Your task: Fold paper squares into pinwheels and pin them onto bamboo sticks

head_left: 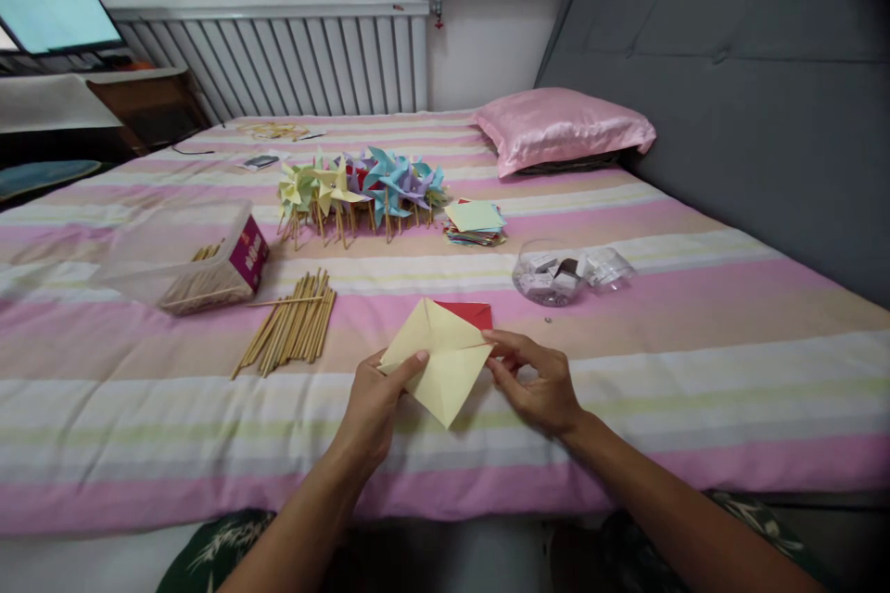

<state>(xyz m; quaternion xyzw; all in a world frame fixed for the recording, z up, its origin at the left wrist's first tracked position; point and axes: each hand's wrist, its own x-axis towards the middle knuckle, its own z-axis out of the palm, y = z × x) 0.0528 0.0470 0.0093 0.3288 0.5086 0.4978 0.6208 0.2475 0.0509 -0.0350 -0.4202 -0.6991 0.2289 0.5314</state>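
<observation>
A square of pale yellow paper [445, 357] with crossing creases is held up between both hands, over the near part of the bed. My left hand [379, 398] grips its left corner, the thumb lying on top. At the right corner, my right hand [539, 380] pinches the paper between thumb and fingers. Red paper [469, 313] shows partly behind the yellow square; the rest of it is hidden. To the left lies a row of thin wooden sticks [296, 324], one placed across the others.
Finished paper pinwheels [368, 185] stand farther back, beside a stack of coloured paper squares [476, 218]. A clear plastic tub [173, 250] on its side holds sticks. Right of centre are a round clear container [546, 276] and its lid [610, 269]. A pink pillow [563, 125] lies behind.
</observation>
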